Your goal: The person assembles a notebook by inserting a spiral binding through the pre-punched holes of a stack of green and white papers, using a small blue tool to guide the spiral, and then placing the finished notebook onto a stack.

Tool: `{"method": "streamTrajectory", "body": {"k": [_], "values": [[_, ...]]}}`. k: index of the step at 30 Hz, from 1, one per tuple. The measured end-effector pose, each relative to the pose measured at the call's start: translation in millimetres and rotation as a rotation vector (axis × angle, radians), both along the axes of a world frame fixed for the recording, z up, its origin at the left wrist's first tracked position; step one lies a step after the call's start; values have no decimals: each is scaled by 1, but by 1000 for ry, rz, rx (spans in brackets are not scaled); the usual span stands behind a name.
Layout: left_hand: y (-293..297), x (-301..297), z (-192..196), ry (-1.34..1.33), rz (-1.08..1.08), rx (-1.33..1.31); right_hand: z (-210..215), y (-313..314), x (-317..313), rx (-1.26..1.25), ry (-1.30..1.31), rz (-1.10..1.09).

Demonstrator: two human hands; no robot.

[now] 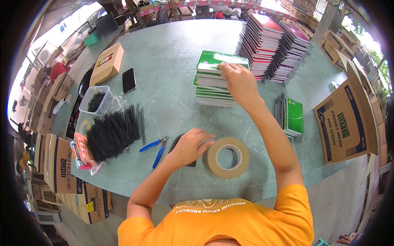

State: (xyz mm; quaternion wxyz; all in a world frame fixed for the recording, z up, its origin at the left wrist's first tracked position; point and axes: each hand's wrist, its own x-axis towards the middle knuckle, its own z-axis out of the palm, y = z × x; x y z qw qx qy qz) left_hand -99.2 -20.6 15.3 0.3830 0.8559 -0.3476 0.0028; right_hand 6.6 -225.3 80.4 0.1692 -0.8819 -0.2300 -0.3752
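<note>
Green spiral notebooks (215,96) are piled mid-table, spirals at the far edge; the upper ones sit askew on those below. My right hand (240,82) is closed over the near right part of the top notebook (209,59), its fingertips on the cover and its thumb hidden. My left hand (191,145) hovers nearer me, slightly blurred, with fingers stretched and thumb apart, holding nothing. Under it a flat black object (176,141) is partly covered. A large roll of clear tape (242,166) lies just right of that hand, and blue-handled cutting pliers (158,151) lie to its left.
Tall stacks of red (262,45) and purple (289,49) notebooks stand far right, with a small green stack (294,117) nearer. An open carton (342,123) sits right. Black spiral coils (115,133), a plastic tub (96,100), a phone (129,80) and a cardboard box (107,63) occupy the left.
</note>
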Motion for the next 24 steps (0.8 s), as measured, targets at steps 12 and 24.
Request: {"method": "streamTrajectory", "body": {"k": [12, 24], "values": [[-21, 5, 1, 76, -72, -105, 35, -16, 9, 157, 437, 16], [-22, 3, 6, 54, -70, -160, 45, -17, 7, 59, 476, 62]]}}
